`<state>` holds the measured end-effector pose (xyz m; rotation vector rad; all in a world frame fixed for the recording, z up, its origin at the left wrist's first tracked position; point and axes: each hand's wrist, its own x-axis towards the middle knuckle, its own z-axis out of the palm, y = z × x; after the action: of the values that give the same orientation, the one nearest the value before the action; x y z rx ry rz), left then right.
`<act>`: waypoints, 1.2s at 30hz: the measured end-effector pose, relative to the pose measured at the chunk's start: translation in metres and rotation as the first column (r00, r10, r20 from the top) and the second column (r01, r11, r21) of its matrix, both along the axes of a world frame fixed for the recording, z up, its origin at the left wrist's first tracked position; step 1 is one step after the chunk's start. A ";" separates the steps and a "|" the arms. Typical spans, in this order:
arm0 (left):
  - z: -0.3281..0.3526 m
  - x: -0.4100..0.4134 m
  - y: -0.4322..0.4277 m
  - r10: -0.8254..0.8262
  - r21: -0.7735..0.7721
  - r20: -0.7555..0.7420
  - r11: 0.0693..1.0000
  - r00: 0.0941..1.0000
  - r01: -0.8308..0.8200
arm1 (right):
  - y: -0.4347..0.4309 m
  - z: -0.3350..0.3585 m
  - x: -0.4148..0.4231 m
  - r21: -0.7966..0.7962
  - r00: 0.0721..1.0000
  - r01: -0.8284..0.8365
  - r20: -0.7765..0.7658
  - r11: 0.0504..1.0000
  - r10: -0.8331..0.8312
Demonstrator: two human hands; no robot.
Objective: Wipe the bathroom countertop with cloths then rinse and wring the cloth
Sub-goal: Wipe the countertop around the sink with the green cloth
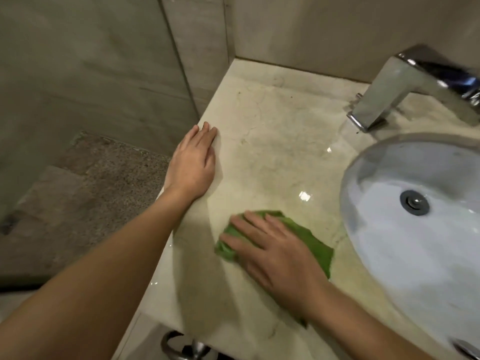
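- Cloth [315, 244] is lying flat on the table [272, 131], near the front and just left of the sink [349, 203]. The right hand [275, 255] is pressing down on it, fingers spread and pretty much straight, not gripping anything.
- Meanwhile the left hand [193, 165] is resting palm-down at the table's left edge, fingers straight and together, holding nothing. Looks like it's bracing.
- Wiping is what's happening, I'd say. Rinsing and wringing aren't done yet.
- Table is looking glossy and maybe wet in spots, so the left hand could be slipping off that edge if weight is going on it.
- Left side of the cloth is bunching up under the fingertips, so a flat push may be skating over the table and leaving streaks.
- Back corner and the strip by the tap [389, 94] are showing specks, and they're easy to miss with that long reach.
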<state>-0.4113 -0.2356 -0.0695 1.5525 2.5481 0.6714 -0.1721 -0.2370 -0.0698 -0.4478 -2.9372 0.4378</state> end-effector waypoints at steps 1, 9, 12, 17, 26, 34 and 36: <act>0.001 0.001 -0.001 -0.001 0.014 0.020 1.000 1.000 0.001 | -0.004 0.002 0.019 -0.035 1.000 -0.005 0.013 0.999 0.006; 0.022 0.028 -0.042 0.017 0.129 0.106 0.991 0.994 -0.031 | 0.053 -0.004 -0.008 -0.057 0.954 0.285 -0.076 0.957 -0.288; 0.027 0.063 -0.081 0.028 0.046 0.114 0.998 0.993 -0.033 | 0.032 0.000 -0.006 -0.069 0.971 0.228 -0.052 0.971 -0.232; 0.003 0.100 -0.122 -0.025 -0.100 0.028 0.995 0.999 0.028 | -0.010 0.009 0.084 -0.087 0.997 -0.035 0.069 0.996 0.041; -0.005 0.100 -0.121 -0.027 -0.163 -0.077 0.987 0.997 0.014 | -0.016 0.000 0.021 -0.062 0.995 0.093 -0.037 0.994 -0.095; -0.006 0.100 -0.122 -0.020 -0.139 -0.075 0.990 0.997 0.009 | 0.010 0.007 0.073 -0.125 0.974 0.218 -0.039 0.968 -0.224; -0.006 0.100 -0.122 -0.022 -0.142 -0.069 0.990 0.997 0.012 | -0.001 0.003 0.039 -0.127 0.960 0.268 -0.048 0.955 -0.276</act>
<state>-0.3111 -0.3574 -0.0756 1.5755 2.5656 0.4302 -0.1330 -0.2382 -0.0663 -0.8241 -2.7393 0.5800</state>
